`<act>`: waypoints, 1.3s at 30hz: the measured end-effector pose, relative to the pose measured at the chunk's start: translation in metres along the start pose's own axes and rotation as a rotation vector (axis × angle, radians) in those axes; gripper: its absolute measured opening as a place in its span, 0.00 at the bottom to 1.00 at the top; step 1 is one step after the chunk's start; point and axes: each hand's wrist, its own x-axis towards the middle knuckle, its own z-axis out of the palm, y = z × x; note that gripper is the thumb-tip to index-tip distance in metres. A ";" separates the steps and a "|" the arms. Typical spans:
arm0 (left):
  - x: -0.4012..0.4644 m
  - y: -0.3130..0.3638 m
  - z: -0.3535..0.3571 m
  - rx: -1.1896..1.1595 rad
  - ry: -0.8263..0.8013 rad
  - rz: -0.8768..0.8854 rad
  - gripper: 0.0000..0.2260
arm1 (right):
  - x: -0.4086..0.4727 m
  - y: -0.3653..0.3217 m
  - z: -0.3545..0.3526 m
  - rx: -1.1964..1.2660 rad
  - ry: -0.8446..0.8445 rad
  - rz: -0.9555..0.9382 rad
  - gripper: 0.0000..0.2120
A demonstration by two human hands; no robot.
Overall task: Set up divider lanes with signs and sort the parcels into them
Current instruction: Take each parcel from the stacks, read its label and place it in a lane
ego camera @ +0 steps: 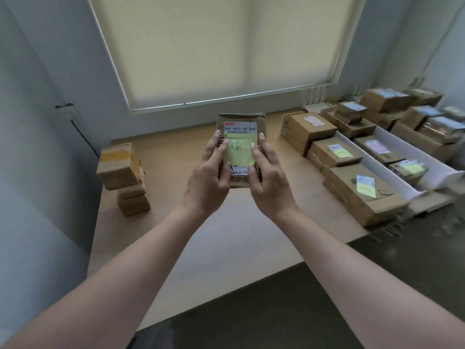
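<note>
I hold a small cardboard parcel (pixel 241 119) up in front of me, above the middle of the table. It carries a white shipping label and a yellow-green sticky note with handwriting. My left hand (pixel 208 177) grips its left edge and my right hand (pixel 266 180) grips its right edge. On the right, white divider strips (pixel 392 170) split the table into lanes filled with sorted parcels (pixel 334 152), several bearing coloured notes. A small stack of unsorted parcels (pixel 123 177) stands at the table's left side.
The light wooden table (pixel 201 248) stands against a wall under a window with a drawn blind (pixel 221 46). A grey wall closes off the left side. Dark floor (pixel 327 311) lies in front of the table's near edge.
</note>
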 end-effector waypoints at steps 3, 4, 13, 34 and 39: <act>0.014 0.045 0.042 -0.059 -0.037 0.068 0.22 | -0.008 0.034 -0.055 -0.029 0.057 0.024 0.24; 0.019 0.062 0.058 -0.073 -0.052 0.095 0.21 | -0.011 0.047 -0.075 -0.045 0.076 0.031 0.24; 0.056 0.228 0.243 -0.190 -0.075 0.260 0.22 | -0.042 0.197 -0.273 -0.151 0.151 0.079 0.24; 0.240 0.526 0.706 -0.300 -0.318 0.444 0.23 | 0.006 0.624 -0.614 -0.412 0.322 0.276 0.25; 0.300 0.578 0.811 -0.281 -0.426 0.476 0.24 | 0.036 0.729 -0.679 -0.412 0.339 0.345 0.25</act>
